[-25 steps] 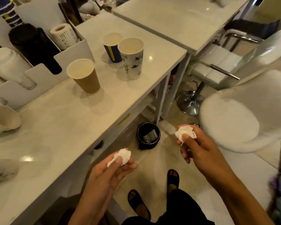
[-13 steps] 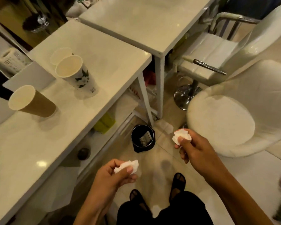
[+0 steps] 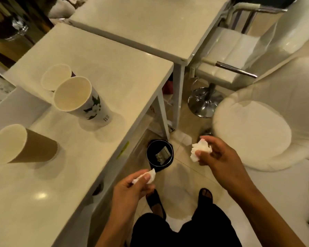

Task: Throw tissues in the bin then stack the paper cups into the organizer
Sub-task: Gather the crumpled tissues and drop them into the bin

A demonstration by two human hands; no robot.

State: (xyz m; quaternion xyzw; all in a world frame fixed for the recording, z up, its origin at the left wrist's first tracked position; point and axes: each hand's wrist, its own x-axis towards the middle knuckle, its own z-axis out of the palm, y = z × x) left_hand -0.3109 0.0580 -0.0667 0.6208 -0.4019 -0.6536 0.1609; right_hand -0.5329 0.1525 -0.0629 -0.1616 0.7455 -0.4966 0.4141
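My left hand (image 3: 132,186) pinches a crumpled white tissue (image 3: 148,175) just below and left of the small black bin (image 3: 160,155) on the floor. My right hand (image 3: 219,161) grips a second crumpled tissue (image 3: 200,151) to the right of the bin, slightly above its level. On the white table (image 3: 78,157) stand a brown paper cup (image 3: 23,145), a white flower-printed cup (image 3: 82,100) and another cup (image 3: 55,76) behind it. The white organizer (image 3: 18,102) shows only at the left edge.
A second white table (image 3: 150,25) adjoins at the back. A white round chair (image 3: 257,127) and a chrome-based stool (image 3: 221,68) stand to the right. The bin holds some scraps. My sandalled feet (image 3: 205,195) are on the tiled floor beneath my hands.
The camera has tilted further down and closer to the floor. Both hands, each still holding its tissue, have come nearer to the bin.
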